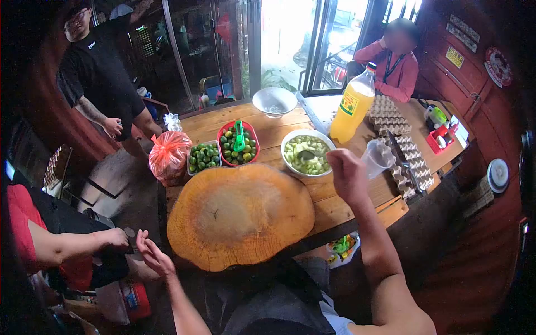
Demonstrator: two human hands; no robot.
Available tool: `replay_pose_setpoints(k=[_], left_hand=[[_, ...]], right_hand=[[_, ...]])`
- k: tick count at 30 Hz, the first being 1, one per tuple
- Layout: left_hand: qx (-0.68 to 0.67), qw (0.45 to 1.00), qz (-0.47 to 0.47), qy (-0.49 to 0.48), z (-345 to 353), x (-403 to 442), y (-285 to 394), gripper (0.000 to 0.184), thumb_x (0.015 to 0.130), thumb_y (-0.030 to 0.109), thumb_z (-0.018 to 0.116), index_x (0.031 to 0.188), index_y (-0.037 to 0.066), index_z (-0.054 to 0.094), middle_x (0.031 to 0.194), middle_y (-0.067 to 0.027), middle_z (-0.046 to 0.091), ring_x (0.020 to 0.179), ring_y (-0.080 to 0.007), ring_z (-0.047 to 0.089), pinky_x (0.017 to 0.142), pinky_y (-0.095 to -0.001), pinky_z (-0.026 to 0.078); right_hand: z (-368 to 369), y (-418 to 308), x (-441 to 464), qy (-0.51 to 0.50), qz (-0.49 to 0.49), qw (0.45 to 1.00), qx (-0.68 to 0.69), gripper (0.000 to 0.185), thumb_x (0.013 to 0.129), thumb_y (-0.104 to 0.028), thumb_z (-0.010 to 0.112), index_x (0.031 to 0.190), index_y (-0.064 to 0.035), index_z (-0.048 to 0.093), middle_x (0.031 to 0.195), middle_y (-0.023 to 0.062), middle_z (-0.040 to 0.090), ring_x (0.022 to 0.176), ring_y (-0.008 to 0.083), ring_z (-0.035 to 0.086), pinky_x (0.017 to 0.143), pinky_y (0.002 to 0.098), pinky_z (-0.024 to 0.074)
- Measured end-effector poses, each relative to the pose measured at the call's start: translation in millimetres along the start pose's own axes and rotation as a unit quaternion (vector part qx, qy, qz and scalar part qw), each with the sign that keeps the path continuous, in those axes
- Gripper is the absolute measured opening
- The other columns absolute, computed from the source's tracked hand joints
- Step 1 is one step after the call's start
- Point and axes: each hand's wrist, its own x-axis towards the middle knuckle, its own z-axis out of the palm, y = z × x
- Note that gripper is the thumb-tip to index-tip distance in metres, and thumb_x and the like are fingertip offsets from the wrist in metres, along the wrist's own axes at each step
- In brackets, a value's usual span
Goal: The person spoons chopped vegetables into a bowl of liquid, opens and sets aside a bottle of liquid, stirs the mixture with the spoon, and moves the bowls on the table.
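A white bowl of chopped pale-green vegetable pieces in liquid stands on the wooden table. In it lies the dark head of a spoon. At the bowl's right rim, my right hand is closed in a pinch on the spoon's handle, which my fingers mostly hide. My left hand is open, fingers stretched out, in the air off the left edge of a thick round wood chopping block. It holds nothing.
Around the block stand a red basin and a clear tub of small green citrus, a tied red plastic bag, an empty white bowl, a yellow drink bottle, a plastic pitcher and egg trays. Other people are nearby.
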Motion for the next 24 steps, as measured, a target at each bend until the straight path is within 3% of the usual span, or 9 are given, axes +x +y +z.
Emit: replay_pose_setpoints(k=[3,9,11,14,17,22,24], left_hand=[[0.001,1.000,0.016,-0.010,0.6,1.1,-0.3,0.050,0.121,0.034,0.044,0.153,-0.003,0.053,0.143,-0.0212,0.064,0.135,-0.0303,0.059,0.120,-0.0423,0.041],[0.005,1.000,0.000,-0.008,-0.1,-0.7,-0.4,0.051,0.120,0.035,0.044,0.153,-0.003,0.053,0.143,-0.0208,0.063,0.135,-0.0306,0.059,0.121,-0.0429,0.040],[0.003,1.000,0.005,-0.007,0.6,0.7,-2.0,0.052,0.120,0.037,0.043,0.153,-0.002,0.053,0.144,-0.0207,0.063,0.136,-0.0308,0.058,0.121,-0.0430,0.040],[0.011,1.000,-0.005,-0.007,-0.7,-0.2,3.9,0.053,0.120,0.038,0.043,0.154,-0.002,0.052,0.145,-0.0207,0.063,0.136,-0.0310,0.058,0.121,-0.0428,0.039],[0.003,1.000,-0.010,-0.015,-2.1,-1.4,12.9,0.052,0.120,0.037,0.043,0.154,-0.002,0.052,0.145,-0.0210,0.063,0.136,-0.0313,0.058,0.121,-0.0430,0.039],[-0.011,1.000,0.000,-0.008,2.0,1.0,3.3,0.051,0.120,0.035,0.044,0.155,-0.002,0.052,0.146,-0.0219,0.062,0.138,-0.0316,0.058,0.123,-0.0432,0.038],[-0.004,1.000,-0.005,-0.019,-1.1,2.4,0.4,0.050,0.120,0.032,0.044,0.155,-0.002,0.051,0.146,-0.0228,0.062,0.138,-0.0320,0.058,0.123,-0.0436,0.038]], right_hand=[[12.5,13.3,-16.5,-0.045,-0.005,0.999,-0.008,0.005,0.099,-0.001,0.072,0.103,-0.0014,0.071,0.097,0.0208,0.075,0.090,0.0419,0.076,0.076,0.0438,0.0596],[-10.6,-1.9,6.8,-0.013,-0.017,1.000,0.007,0.007,0.097,0.001,0.073,0.104,-0.0017,0.071,0.097,0.0194,0.076,0.089,0.0405,0.077,0.076,0.0420,0.0597],[-3.7,7.4,0.5,-0.068,-0.042,0.997,-0.012,0.006,0.099,-0.001,0.071,0.104,-0.0031,0.072,0.097,0.0189,0.076,0.090,0.0405,0.076,0.076,0.0432,0.0598],[3.6,20.1,-4.9,-0.096,-0.028,0.995,0.006,0.004,0.100,-0.002,0.070,0.103,-0.0029,0.072,0.098,0.0193,0.076,0.091,0.0416,0.076,0.077,0.0437,0.0598],[-22.4,6.7,9.6,-0.029,-0.003,0.999,-0.016,0.003,0.100,-0.001,0.071,0.103,-0.0006,0.072,0.097,0.0200,0.076,0.091,0.0397,0.076,0.079,0.0428,0.0594],[-40.9,12.6,-0.5,-0.103,0.043,0.994,0.014,0.004,0.099,-0.001,0.073,0.104,0.0005,0.072,0.095,0.0193,0.076,0.091,0.0377,0.077,0.080,0.0419,0.0596],[-23.0,29.9,-8.7,-0.085,0.021,0.996,0.011,0.006,0.099,-0.002,0.074,0.104,0.0007,0.072,0.095,0.0195,0.076,0.089,0.0382,0.077,0.079,0.0415,0.0597]])
